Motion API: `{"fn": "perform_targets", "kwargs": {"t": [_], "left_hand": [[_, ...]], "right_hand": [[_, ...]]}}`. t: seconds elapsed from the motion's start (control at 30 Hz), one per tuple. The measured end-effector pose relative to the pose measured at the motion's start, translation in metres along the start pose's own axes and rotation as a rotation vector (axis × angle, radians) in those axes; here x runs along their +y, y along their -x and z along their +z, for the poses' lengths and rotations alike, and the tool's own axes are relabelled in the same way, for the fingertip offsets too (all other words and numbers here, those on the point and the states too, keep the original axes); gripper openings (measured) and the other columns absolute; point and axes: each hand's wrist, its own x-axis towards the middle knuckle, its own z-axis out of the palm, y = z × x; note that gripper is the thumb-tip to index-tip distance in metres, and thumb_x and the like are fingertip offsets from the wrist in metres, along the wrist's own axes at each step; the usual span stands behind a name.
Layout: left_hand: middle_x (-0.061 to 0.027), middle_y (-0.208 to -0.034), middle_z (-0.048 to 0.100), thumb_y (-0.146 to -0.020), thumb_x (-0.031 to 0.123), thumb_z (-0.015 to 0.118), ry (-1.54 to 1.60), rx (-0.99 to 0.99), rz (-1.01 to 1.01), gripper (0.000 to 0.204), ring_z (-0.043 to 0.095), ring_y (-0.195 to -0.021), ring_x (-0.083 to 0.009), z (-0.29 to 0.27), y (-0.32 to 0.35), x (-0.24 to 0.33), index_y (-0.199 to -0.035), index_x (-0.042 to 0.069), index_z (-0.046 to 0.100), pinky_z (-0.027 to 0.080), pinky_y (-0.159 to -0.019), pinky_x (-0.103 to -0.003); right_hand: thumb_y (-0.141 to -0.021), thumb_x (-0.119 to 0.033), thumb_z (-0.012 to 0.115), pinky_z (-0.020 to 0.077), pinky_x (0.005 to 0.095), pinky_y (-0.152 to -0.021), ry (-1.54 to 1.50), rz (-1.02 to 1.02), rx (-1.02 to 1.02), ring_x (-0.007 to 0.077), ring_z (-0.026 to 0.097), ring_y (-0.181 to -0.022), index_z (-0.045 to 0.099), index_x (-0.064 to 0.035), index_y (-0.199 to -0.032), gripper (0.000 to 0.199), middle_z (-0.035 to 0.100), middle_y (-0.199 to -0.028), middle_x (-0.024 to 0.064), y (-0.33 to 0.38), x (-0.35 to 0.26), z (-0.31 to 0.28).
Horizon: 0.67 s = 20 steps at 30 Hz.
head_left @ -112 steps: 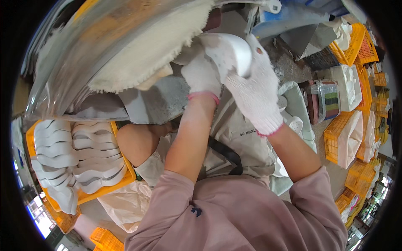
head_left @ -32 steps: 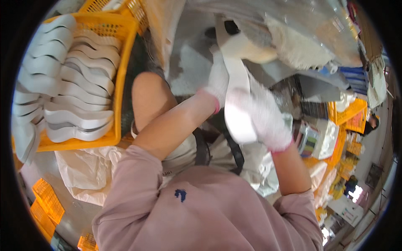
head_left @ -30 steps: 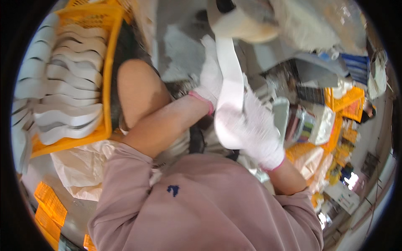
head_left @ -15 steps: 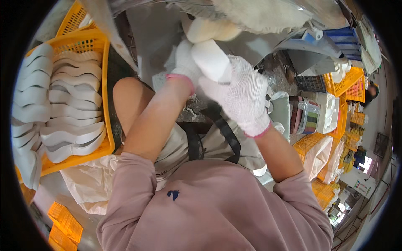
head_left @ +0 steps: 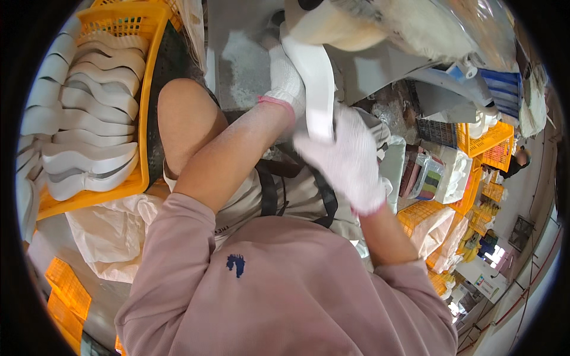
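Observation:
A long, curved white shoe sole (head_left: 317,89) is held upright in front of me, its far end against a cream, rounded pad or wheel (head_left: 335,26) at the top. My left hand (head_left: 286,80), in a white knit glove with a pink cuff, closes along the sole's left side; its fingers are partly hidden behind it. At the sole's near end is my right hand (head_left: 355,163), gloved the same way, with the thumb on one side and the fingers on the other. A yellow crate (head_left: 153,77) on my left holds several similar wavy white soles (head_left: 98,127).
Fluffy white material (head_left: 415,29) hangs over the grey metal housing (head_left: 371,68) ahead. White dust covers a surface (head_left: 240,74) below it. To the right stand yellow crates (head_left: 475,178), a black crate (head_left: 436,132) and bundled strips (head_left: 424,175). A person (head_left: 518,161) is far right.
The sole has turned from a foreshortened end view to show its long curved side. My left hand has moved up along it; my right hand has shifted down. The view has tilted slightly.

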Motion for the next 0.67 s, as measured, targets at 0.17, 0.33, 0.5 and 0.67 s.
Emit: {"fn": "perform_targets", "kwargs": {"t": [0.17,0.33,0.5,0.67], "left_hand": [[-0.0144,-0.109,0.073,-0.105,0.06,0.048,0.129,-0.049,-0.028,0.054,0.07,-0.106,-0.0361,0.036,-0.014,0.039,-0.118,0.012,0.07,0.058,-0.092,-0.058],[-0.0207,-0.096,0.071,-0.099,0.084,0.033,0.22,-0.055,-0.269,0.085,0.07,-0.085,-0.0423,0.032,0.023,0.025,-0.115,0.007,0.064,0.058,-0.085,-0.063],[-0.0151,-0.141,0.068,-0.11,0.063,0.048,0.207,-0.085,-0.076,0.067,0.065,-0.129,-0.0329,0.027,0.071,-0.014,-0.145,0.007,0.06,0.05,-0.115,-0.045],[-0.0127,-0.143,0.067,-0.112,0.056,0.051,-0.178,-0.179,0.241,0.059,0.064,-0.131,-0.0267,0.014,0.05,0.027,-0.146,0.008,0.061,0.048,-0.117,-0.041]], "right_hand": [[-0.083,-0.024,0.073,0.0584,0.0527,-0.08,0.257,0.057,0.112,0.0448,0.071,-0.09,0.073,-0.0074,-0.107,0.029,0.072,-0.091,0.0209,-0.046,-0.016,-0.009],[-0.089,-0.023,0.068,0.0584,0.0524,-0.079,0.37,-0.085,-0.023,0.0422,0.071,-0.088,0.071,-0.0066,-0.119,0.035,0.072,-0.092,0.021,0.007,-0.026,-0.028],[-0.092,-0.013,0.071,0.0599,0.044,-0.095,-0.377,0.525,-0.111,0.0346,0.075,-0.108,0.063,0.0038,-0.141,0.052,0.077,-0.116,0.023,0.089,0.031,-0.034],[-0.088,-0.017,0.079,0.0555,0.0522,-0.11,-1.487,0.654,-0.098,0.0374,0.062,-0.134,0.042,0.0038,-0.156,0.08,0.059,-0.148,0.0241,0.091,0.065,-0.023]]}}
